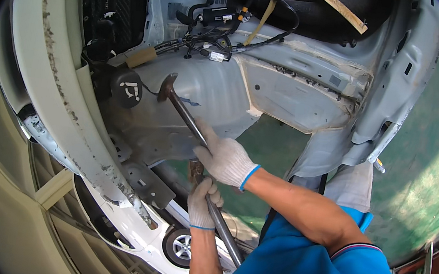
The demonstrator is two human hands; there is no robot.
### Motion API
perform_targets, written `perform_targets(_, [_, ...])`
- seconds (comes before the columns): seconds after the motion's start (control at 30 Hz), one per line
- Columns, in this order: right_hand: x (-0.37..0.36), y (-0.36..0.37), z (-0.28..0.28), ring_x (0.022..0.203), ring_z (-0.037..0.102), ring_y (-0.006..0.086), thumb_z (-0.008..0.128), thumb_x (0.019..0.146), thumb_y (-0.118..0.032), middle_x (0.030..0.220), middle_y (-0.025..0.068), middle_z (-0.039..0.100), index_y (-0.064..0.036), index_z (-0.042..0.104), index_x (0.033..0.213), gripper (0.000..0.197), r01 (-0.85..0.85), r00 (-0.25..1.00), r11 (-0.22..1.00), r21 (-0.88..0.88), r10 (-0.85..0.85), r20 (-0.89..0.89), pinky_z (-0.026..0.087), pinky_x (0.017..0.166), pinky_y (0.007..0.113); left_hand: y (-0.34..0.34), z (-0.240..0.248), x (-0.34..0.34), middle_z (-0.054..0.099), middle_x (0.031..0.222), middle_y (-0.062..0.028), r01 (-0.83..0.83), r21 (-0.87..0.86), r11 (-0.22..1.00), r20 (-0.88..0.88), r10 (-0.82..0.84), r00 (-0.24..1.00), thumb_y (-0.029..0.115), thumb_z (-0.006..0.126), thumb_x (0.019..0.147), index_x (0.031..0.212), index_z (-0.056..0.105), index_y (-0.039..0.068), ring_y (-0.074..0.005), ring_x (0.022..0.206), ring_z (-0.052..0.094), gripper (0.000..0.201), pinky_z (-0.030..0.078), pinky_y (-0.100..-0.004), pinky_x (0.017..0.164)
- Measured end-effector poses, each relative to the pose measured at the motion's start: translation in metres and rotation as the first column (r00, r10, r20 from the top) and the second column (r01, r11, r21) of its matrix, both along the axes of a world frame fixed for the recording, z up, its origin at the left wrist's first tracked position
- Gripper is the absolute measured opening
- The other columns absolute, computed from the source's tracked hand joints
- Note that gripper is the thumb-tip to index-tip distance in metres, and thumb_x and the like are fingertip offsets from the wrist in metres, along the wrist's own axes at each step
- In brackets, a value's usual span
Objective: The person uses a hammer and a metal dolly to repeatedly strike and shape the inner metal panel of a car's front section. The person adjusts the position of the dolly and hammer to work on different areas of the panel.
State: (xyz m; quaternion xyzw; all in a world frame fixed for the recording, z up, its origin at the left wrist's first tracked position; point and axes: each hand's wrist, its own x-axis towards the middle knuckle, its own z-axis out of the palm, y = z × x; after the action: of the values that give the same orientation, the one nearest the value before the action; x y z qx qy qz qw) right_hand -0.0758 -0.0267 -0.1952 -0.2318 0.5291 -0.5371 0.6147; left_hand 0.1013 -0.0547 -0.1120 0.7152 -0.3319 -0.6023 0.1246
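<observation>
My right hand (227, 161), in a white knit glove with a blue cuff, is closed round the dark handle of a hammer (185, 112). The worn hammer head is over the grey inner wheel arch (205, 81) of a stripped car body; I cannot tell whether it touches the metal. Just below, my left hand (202, 203), gloved alike, grips the shaft of a second hammer-like tool (224, 233). Its rusty head end (195, 170) is beside my right wrist, partly hidden, and the shaft slants down towards my blue shirt.
A wiring harness (216, 38) with connectors hangs above the arch. A wooden strip (336, 6) lies across the dark spare-wheel well. A pale, scraped body pillar (54, 52) curves along the left. Green floor (274, 145) shows through the cut-out, and a white car (149, 236) stands beyond.
</observation>
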Motion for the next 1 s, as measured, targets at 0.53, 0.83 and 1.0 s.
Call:
perform_targets(0.53, [0.011,-0.007,-0.008,0.09,0.07,0.0509,0.057,0.1,-0.025,0.091,0.032,0.071,-0.0078,0.029,0.159,0.068,-0.019,1.0,0.998,-0.057,0.019,-0.005,0.054,0.082,0.059,0.001,-0.002,-0.005,0.052,0.074,-0.0004,-0.023,-0.002,1.0,0.021,0.023,0.999,0.013,0.063,0.101,0.107,0.058,0.006,-0.0097,0.055,0.046,0.01,0.038,-0.0271,0.048])
perform_targets(0.83, [0.004,0.012,-0.006,0.093,0.07,0.0496,0.057,0.1,-0.025,0.093,0.0306,0.072,-0.0047,0.036,0.156,0.063,-0.155,0.988,0.987,-0.049,0.156,0.018,0.054,0.082,0.057,-0.002,-0.003,0.001,0.052,0.075,-0.0002,0.007,0.028,1.0,-0.042,-0.006,0.999,0.014,0.062,0.102,0.111,0.059,0.006,-0.0105,0.056,0.047,0.012,0.039,-0.0281,0.049])
perform_targets(1.0, [-0.008,0.026,-0.016,0.097,0.07,0.0495,0.056,0.102,-0.025,0.1,0.0313,0.072,-0.004,0.033,0.158,0.064,-0.184,0.974,0.981,0.07,0.191,-0.123,0.055,0.085,0.057,0.002,-0.005,-0.004,0.05,0.075,0.0012,-0.009,0.018,1.0,0.022,0.008,1.0,0.014,0.061,0.103,0.111,0.06,0.002,-0.0085,0.056,0.043,0.014,0.036,-0.0262,0.049])
